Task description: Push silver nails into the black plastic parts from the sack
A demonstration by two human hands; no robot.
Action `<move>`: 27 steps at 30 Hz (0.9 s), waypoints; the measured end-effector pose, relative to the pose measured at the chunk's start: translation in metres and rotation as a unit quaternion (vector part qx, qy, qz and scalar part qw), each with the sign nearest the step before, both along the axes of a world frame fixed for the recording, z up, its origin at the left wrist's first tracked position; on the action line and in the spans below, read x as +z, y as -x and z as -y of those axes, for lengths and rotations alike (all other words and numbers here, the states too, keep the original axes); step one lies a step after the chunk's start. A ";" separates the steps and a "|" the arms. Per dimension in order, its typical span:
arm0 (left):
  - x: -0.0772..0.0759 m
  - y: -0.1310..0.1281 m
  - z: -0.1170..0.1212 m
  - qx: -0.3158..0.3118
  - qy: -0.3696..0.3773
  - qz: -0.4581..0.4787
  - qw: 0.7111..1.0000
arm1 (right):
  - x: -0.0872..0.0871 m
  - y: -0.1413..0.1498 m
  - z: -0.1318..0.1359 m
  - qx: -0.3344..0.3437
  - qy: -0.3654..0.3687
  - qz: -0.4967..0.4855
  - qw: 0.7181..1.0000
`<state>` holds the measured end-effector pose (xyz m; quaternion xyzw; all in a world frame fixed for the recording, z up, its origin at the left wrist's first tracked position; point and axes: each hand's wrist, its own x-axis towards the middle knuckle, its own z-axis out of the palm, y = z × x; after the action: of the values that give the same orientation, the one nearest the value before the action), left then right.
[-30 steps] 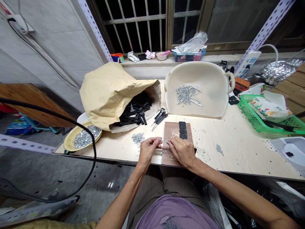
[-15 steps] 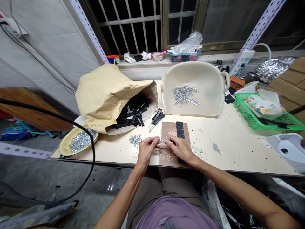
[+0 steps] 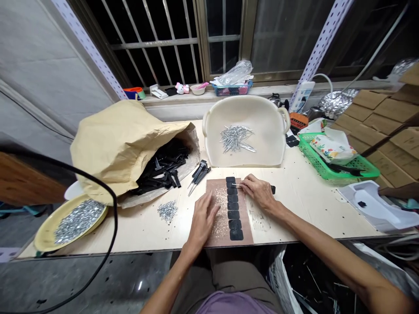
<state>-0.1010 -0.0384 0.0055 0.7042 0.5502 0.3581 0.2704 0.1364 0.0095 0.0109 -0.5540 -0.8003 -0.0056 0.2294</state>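
My left hand (image 3: 202,216) lies over the left side of a brown board (image 3: 221,239), fingers stretched out and holding nothing. At the far right edge of the board, my right hand (image 3: 258,189) pinches a thin metal pin (image 3: 236,185), whose tip points left over a column of black pads (image 3: 233,205). Beyond that hand a black end (image 3: 273,189) sticks out; whether it joins the pin is hidden. Pale crumbs are scattered on the board. Several black pieces with metal shafts (image 3: 198,174) lie behind it, and a pile of small silver parts (image 3: 167,211) sits left of my left hand.
A paper sack (image 3: 108,139) spills black plastic pieces (image 3: 163,165) at left. In front stands a yellow bowl (image 3: 41,235) of silver bits. A white tub (image 3: 268,148) at the back holds metal pins (image 3: 236,138). Green basket (image 3: 366,172) and white plastic piece (image 3: 376,207) are at right.
My hands, together at the pin before, are now apart. The left has flattened onto the board; the right has moved to the pads with the pin. The view has shifted right.
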 end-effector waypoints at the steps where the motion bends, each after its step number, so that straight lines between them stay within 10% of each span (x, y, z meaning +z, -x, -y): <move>1: -0.005 -0.002 0.001 -0.018 -0.023 -0.055 0.998 | -0.004 -0.003 -0.008 0.003 -0.009 0.009 1.000; 9: -0.035 -0.016 0.004 -0.029 -0.113 -0.258 0.959 | -0.019 -0.008 -0.034 0.077 -0.051 0.028 0.995; 15: -0.034 -0.017 0.004 -0.026 -0.113 -0.294 0.949 | -0.017 -0.013 -0.002 0.325 -0.073 0.084 0.939; 20: -0.033 -0.017 0.005 -0.029 -0.105 -0.293 0.950 | -0.012 -0.011 -0.028 0.171 -0.072 0.028 0.982; 24: -0.035 -0.017 0.004 -0.026 -0.104 -0.289 0.951 | -0.026 -0.010 -0.016 0.307 -0.066 0.045 0.949; 27: -0.036 -0.016 0.004 -0.027 -0.107 -0.288 0.951 | -0.027 -0.014 -0.020 0.254 -0.049 0.020 0.966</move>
<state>-0.0848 -0.0425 -0.0303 0.8169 0.5440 0.1891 0.0329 0.1503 0.0297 -0.0165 -0.3203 -0.9179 0.0020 0.2341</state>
